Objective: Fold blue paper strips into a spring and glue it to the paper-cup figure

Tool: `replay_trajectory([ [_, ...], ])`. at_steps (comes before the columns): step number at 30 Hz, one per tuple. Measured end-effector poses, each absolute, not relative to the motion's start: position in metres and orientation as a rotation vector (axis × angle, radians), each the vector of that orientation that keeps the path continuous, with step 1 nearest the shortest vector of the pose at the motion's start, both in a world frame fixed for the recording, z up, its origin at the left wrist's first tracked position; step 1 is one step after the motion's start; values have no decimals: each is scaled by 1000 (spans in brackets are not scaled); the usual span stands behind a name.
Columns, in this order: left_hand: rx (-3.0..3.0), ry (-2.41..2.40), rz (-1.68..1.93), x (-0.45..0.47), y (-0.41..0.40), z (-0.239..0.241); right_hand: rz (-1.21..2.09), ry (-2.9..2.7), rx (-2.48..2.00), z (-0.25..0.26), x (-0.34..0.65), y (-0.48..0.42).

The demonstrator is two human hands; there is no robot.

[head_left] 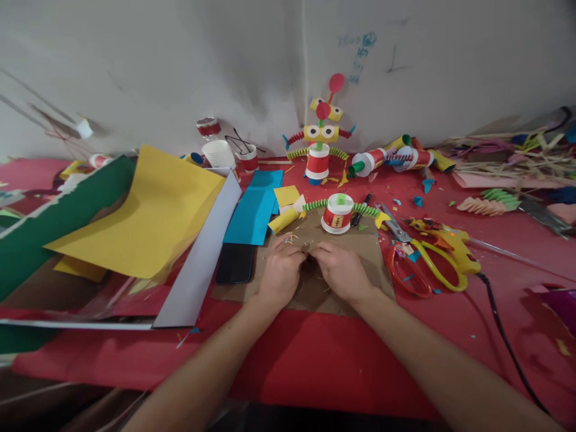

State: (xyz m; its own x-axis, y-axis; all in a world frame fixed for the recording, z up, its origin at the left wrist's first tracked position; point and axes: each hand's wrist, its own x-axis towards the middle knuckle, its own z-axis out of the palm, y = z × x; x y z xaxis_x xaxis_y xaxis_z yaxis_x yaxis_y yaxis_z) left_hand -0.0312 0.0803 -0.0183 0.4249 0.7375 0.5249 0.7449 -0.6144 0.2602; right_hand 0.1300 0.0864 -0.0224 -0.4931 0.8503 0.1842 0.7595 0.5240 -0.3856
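My left hand (pixel 279 271) and my right hand (pixel 342 271) rest close together on a brown cardboard sheet (pixel 373 264), fingertips meeting in a pinch around something small that I cannot make out. Just beyond them stands an upturned red-and-white paper cup (pixel 337 213) with green coiled paper arms (pixel 315 205) and a yellow paper roll (pixel 283 220) at its left end. Farther back a finished paper-cup robot figure (pixel 318 144) stands by the wall.
Yellow paper (pixel 144 216), green paper (pixel 49 228), blue paper (pixel 254 210) and a white sheet (pixel 202 258) lie left, with a black phone (pixel 234 263). Right are scissors (pixel 405 264), a yellow glue gun (pixel 450 243) with its black cable (pixel 499 324), and paper scraps.
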Motion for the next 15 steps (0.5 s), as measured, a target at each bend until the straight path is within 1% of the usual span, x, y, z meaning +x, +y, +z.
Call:
replay_trajectory([
  [5, -2627, -1364, -877, -28, 78, -15, 349, -2453, -1221, -24, 130, 92],
  [9, -2589, -1384, -807, -27, 76, -17, 361, -2437, -1220, -24, 130, 94],
  [15, -2579, -1514, -872, -30, 74, -19, 531, -2286, -1261, -24, 137, 92],
])
